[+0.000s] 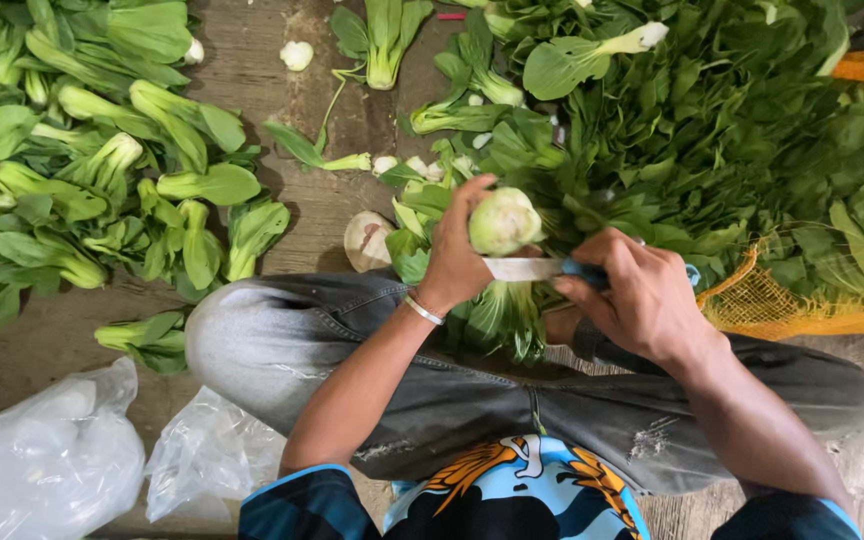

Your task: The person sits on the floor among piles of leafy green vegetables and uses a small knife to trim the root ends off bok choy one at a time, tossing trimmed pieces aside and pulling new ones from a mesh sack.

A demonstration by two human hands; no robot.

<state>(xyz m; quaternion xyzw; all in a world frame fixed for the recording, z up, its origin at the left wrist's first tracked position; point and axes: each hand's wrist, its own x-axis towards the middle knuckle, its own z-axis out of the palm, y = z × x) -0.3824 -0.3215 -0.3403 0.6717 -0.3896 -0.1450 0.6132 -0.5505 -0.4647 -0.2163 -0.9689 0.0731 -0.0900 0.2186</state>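
My left hand (457, 255) grips a head of bok choy (502, 222) with its pale cut base turned up toward me and its green leaves hanging down over my lap. My right hand (642, 295) holds a knife (524, 268) by its blue handle, the blade lying flat just under the pale base, touching the stalks. A thin metal bracelet sits on my left wrist. Both hands work above my grey trousers (282, 340).
A heap of trimmed bok choy (82, 190) lies at the left on the wooden floor. A large pile of leafy greens (712, 130) fills the right, beside an orange net sack (802, 310). Cut stem ends (366, 240) and clear plastic bags (47, 460) lie nearby.
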